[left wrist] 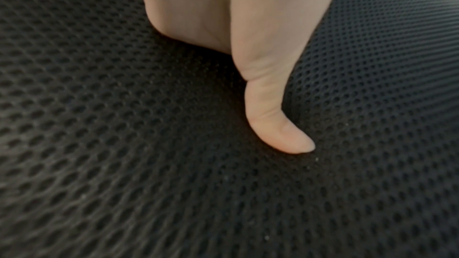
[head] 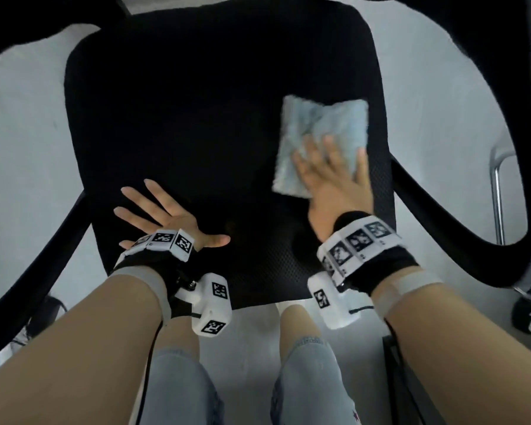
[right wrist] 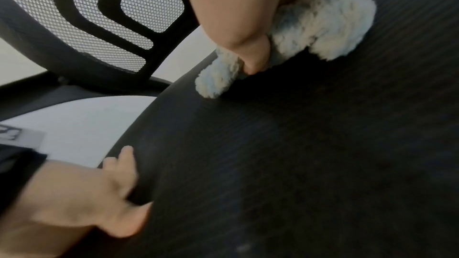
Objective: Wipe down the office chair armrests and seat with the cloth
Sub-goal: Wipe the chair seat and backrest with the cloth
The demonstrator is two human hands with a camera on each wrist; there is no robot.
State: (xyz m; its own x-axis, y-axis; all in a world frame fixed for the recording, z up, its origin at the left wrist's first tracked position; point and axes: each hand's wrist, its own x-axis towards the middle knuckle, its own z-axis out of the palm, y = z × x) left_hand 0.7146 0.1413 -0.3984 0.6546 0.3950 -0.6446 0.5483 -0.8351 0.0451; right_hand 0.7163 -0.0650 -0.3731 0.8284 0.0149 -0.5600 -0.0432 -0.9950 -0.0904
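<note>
The seat (head: 203,96) is a broad, rounded-corner square pad covered in black mesh, its weave a fine grid of small holes that shows clearly in the left wrist view. On its right half lies the cloth (head: 321,142), a pale blue-white, fluffy, folded rectangle of thick pile whose edges bulge into soft rolls. The right hand (head: 334,179) lies flat on the near part of the cloth, fingers straight and spread, palm down, pressing it against the mesh; its thumb (right wrist: 253,60) lies against the cloth's near edge. The left hand (head: 166,216) rests palm down on the seat's front left part, fingers straight and fanned apart, holding nothing; its thumb (left wrist: 280,125) points across the mesh with the tip touching the fabric. Both wrists wear black bands carrying white blocks printed with black-and-white square markers. Two smooth black armrests curve along either side: the left armrest (head: 43,246) and the right armrest (head: 436,210), each a narrow, glossy looped bar. Behind the seat rises the backrest (right wrist: 104,26), see-through mesh in a black frame. The floor (head: 19,133) below is plain light grey.
</note>
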